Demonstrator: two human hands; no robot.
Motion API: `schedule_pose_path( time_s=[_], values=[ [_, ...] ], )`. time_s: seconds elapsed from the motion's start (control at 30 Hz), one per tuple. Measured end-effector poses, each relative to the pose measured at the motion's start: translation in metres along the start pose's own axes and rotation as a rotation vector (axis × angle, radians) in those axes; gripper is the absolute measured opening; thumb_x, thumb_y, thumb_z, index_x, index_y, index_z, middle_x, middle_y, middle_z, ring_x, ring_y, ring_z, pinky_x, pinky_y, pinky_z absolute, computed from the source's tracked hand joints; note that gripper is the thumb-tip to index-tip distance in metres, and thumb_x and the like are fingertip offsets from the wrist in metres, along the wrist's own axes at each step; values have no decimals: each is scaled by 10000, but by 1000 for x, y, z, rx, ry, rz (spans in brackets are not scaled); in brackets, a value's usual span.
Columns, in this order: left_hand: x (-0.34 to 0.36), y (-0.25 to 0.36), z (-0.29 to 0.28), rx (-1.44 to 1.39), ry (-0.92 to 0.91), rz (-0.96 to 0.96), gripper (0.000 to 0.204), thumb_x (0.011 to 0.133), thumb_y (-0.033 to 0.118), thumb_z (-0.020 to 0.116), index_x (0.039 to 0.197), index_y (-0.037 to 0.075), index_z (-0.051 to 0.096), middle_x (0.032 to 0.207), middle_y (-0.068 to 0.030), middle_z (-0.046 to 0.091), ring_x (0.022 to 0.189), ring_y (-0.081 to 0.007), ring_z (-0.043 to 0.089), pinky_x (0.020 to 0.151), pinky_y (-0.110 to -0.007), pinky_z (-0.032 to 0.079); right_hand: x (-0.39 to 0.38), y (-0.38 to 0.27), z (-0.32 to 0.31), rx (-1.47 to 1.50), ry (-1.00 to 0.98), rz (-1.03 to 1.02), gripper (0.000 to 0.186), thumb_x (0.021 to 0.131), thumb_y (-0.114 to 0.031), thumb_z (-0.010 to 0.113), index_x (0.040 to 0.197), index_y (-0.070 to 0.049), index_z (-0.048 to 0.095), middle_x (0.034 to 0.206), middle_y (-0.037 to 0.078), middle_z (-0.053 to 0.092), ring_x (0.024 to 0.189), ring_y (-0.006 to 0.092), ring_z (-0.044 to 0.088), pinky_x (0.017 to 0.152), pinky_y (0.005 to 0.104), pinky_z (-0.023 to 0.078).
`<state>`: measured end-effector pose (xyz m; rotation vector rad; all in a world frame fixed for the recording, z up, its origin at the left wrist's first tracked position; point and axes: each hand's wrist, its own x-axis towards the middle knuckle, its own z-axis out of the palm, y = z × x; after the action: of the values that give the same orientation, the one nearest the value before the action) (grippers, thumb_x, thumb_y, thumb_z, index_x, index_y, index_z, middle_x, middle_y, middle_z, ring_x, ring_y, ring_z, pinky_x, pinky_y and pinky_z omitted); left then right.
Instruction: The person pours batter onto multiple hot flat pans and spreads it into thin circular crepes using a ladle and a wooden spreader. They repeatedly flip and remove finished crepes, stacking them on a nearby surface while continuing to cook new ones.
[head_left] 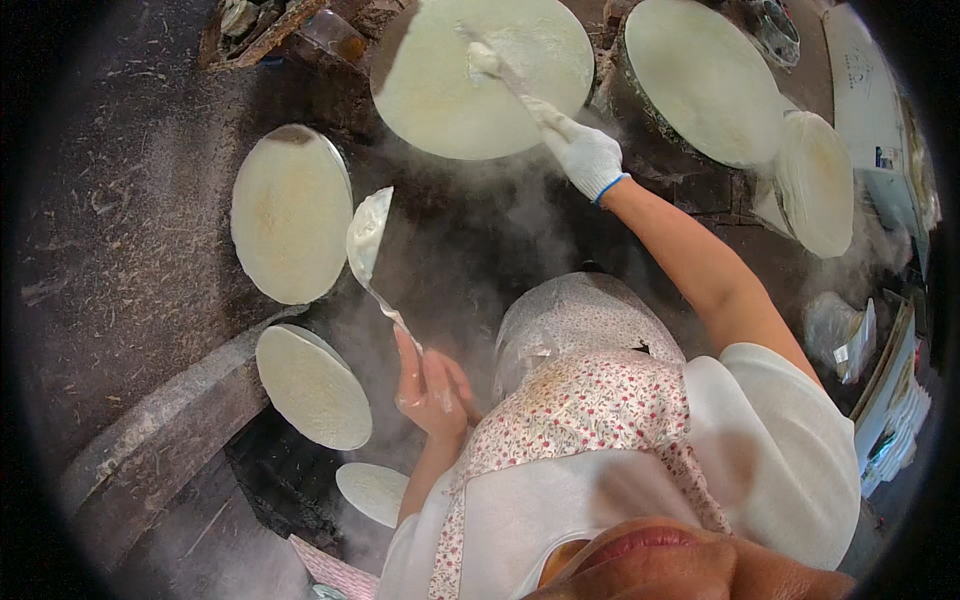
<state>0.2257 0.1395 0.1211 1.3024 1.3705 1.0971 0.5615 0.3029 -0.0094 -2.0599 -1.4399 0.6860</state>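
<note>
Our left hand [432,385] is bare and closes around the thin handle of a ladle [368,238], whose pale bowl is coated in white batter and tilts up and to the left, hanging above the dark, steaming gap between the griddles. Our right hand [585,155] wears a white glove with a blue cuff and grips a long batter-smeared spreader [505,75]; we cannot make out the shape of its far end, which lies on the round top griddle [480,80]. That griddle is covered edge to edge with a thin, pale sheet of batter.

To the left we see a second round griddle [290,212] bearing a dry-looking sheet, browned at its upper rim. Just below it sits a smaller round sheet [313,387], and a still smaller one [372,492] lies near our left elbow. At the upper right there is another large pale disc [700,80], with a further disc [818,183] just beside it, leaning at an angle. Steam drifts across the middle. We wear a flowered apron [590,405] over a white shirt.
</note>
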Motion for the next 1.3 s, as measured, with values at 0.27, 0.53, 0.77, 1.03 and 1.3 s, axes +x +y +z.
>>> schedule_pose_path(
  time_s=[0.27,0.53,0.77,1.03,1.3],
  values=[
    [-13,-9,6,-151,151,-114,544,1111,76,469,1635,3,343,625,5,554,491,-35,438,451,-209,353,17,26,8,-147,53,-171,423,1044,-469,528,1437,-343,619,1073,163,758,945,366,746,848,444,582],
    [44,23,26,-77,163,-132,562,1109,88,491,1639,-4,327,625,6,492,478,-50,419,426,-214,345,35,30,-6,-73,142,-151,404,1023,-474,578,1369,-294,684,981,163,769,912,356,751,824,449,595],
    [197,32,77,-482,-82,-228,571,1122,202,526,1652,107,336,701,-11,479,497,-87,425,426,-262,377,-16,26,-25,-17,-33,-236,454,1019,-485,618,1442,-321,641,1113,147,765,986,337,754,889,390,589],
    [197,5,116,-775,-29,-567,451,1100,203,565,1539,220,463,780,31,445,586,-51,401,481,-208,361,-9,41,-25,90,-136,-63,474,1016,-429,637,1446,-231,643,1199,139,754,1064,306,749,938,326,563],
    [182,4,130,-1239,133,-973,194,1113,207,550,1288,126,536,781,7,447,586,-73,437,551,-237,449,-18,12,-14,370,-393,127,489,995,-341,704,1440,-140,660,1080,56,787,908,125,710,831,274,545]
  ],
)
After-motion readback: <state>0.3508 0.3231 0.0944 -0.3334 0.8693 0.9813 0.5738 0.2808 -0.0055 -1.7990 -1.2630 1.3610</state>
